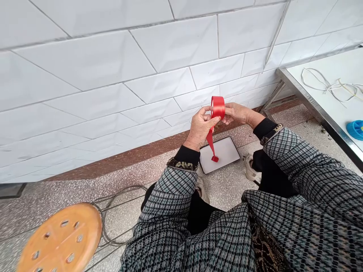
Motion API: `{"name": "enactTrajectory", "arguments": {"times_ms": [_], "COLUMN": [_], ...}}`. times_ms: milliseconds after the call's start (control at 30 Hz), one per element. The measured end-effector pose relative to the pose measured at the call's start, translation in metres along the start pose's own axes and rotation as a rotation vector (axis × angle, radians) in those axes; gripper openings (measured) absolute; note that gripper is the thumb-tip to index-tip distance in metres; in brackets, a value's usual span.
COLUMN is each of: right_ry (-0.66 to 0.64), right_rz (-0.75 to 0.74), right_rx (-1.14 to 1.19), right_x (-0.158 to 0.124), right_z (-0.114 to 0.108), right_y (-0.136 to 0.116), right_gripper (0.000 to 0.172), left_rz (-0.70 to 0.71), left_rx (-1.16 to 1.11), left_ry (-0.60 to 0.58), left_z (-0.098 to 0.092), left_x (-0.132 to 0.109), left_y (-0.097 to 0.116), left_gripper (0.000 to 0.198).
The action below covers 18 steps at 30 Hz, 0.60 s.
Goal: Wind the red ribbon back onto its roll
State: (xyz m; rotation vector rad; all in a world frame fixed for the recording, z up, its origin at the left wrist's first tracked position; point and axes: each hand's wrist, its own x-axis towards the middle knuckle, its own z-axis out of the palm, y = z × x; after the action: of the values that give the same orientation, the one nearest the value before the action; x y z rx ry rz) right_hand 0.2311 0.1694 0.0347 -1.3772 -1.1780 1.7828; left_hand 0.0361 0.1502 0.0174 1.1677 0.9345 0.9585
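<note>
A red ribbon (217,107) is held up in front of the white tiled wall, folded into a loop at the top. Its free tail hangs down and ends in a small curl above a white tray (227,151) on the floor. My left hand (200,127) pinches the ribbon at the base of the loop with thumb and fingers. My right hand (237,113) grips the loop from the right side. Both sleeves are a grey checked fabric with black cuffs.
A round orange stool (58,238) with holes stands at lower left, with a wire frame (119,215) on the floor beside it. A metal-edged white table (326,94) at right carries loose cords (329,85) and a blue spool (356,129). My shoes rest near the tray.
</note>
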Motion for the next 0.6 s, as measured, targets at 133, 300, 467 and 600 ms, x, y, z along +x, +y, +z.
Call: {"name": "enactTrajectory", "arguments": {"times_ms": [133, 300, 467, 600], "right_ry": [-0.044, -0.032, -0.008, -0.002], "right_rz": [-0.08, -0.088, -0.056, -0.012], "right_rx": [0.032, 0.133, 0.241, 0.362], "right_x": [-0.002, -0.003, -0.002, -0.002], "right_z": [0.004, 0.013, 0.017, 0.02], "right_y": [0.0, 0.001, 0.003, 0.002], "right_gripper": [0.025, 0.018, 0.018, 0.019], "left_rz": [-0.014, 0.019, 0.049, 0.066], "left_rx": [-0.041, -0.086, -0.104, -0.074], "left_ry": [-0.073, -0.091, -0.072, -0.024], "left_z": [-0.004, -0.004, 0.001, 0.006], "left_x": [-0.002, -0.001, -0.001, -0.001], "left_y": [0.002, 0.002, 0.005, 0.002], "left_gripper": [0.039, 0.044, 0.046, 0.052]}}
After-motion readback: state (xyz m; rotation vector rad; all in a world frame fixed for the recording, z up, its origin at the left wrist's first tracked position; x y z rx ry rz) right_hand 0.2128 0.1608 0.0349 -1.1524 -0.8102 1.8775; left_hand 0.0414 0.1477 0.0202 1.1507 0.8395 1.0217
